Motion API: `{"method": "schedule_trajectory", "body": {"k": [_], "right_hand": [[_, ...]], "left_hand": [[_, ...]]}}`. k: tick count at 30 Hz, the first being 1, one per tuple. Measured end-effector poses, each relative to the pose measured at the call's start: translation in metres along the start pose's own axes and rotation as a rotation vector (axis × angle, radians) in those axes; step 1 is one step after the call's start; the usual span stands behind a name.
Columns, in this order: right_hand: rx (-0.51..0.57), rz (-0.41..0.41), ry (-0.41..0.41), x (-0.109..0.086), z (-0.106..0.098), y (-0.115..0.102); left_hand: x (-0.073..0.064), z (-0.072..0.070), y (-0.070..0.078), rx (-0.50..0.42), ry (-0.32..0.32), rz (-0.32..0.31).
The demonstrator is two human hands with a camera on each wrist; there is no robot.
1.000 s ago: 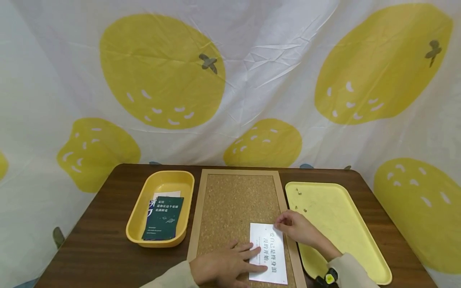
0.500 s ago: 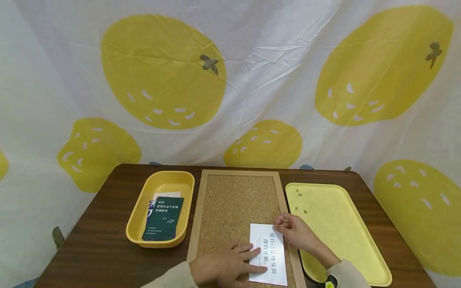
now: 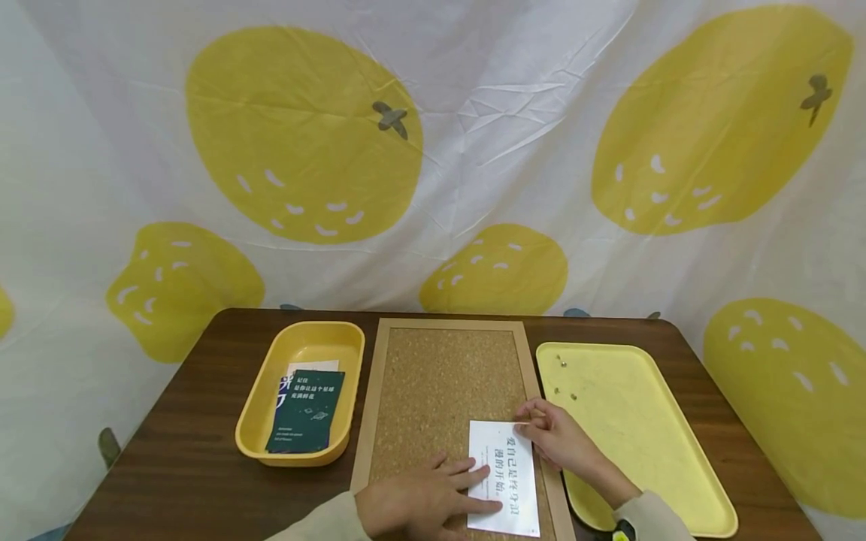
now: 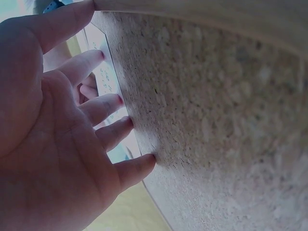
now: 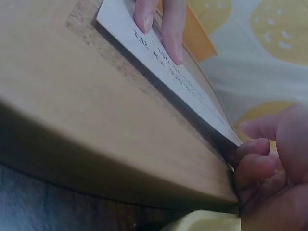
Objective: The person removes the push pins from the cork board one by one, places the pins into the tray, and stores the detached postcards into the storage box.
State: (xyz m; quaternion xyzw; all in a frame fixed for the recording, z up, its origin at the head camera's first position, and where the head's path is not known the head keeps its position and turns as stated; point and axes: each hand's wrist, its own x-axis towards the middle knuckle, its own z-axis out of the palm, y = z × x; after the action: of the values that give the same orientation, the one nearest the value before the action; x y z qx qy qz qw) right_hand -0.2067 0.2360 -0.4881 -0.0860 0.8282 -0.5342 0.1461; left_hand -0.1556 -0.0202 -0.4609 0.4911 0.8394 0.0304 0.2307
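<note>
A white card (image 3: 483, 518) with printed Chinese characters lies on the lower right of a wood-framed cork board (image 3: 446, 376). My left hand (image 3: 433, 496) rests across the card's left part, with spread, straight fingers pressing down; in the left wrist view, the little finger of this hand (image 4: 82, 125) touches bare cork. At the card's upper right corner, my right hand (image 3: 558, 436) pinches it between thumb and curled fingers. Seen from the right wrist, the near long edge of the card (image 5: 163, 77) stands slightly off the board, casting a dark shadow, and its corner runs into the right hand (image 5: 274, 163).
To the left, a yellow basin (image 3: 253, 428) holds several cards, a dark green one (image 3: 307, 413) on top. A pale yellow tray (image 3: 643, 436) right of the board carries several small brass-coloured pins (image 3: 573, 397). Behind the brown table (image 3: 169, 451) hangs a lemon-print cloth (image 3: 446, 150).
My right hand has shifted slightly downward at the card's corner, its wrist lower and the watch partly out of frame. The left hand stays in place.
</note>
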Motion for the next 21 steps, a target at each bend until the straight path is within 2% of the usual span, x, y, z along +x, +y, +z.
{"method": "schedule_trajectory", "body": {"k": [8,21], "right_hand": [[-0.044,-0.106,-0.122,-0.0009,-0.0057,0.0052],[-0.034,-0.116,-0.185,-0.0003,-0.0083,0.0085]], "left_hand": [[0.0006,-0.0010,0.0007,-0.010,-0.003,-0.004],[0.0016,-0.0003,0.0007,0.016,-0.010,-0.010]]}}
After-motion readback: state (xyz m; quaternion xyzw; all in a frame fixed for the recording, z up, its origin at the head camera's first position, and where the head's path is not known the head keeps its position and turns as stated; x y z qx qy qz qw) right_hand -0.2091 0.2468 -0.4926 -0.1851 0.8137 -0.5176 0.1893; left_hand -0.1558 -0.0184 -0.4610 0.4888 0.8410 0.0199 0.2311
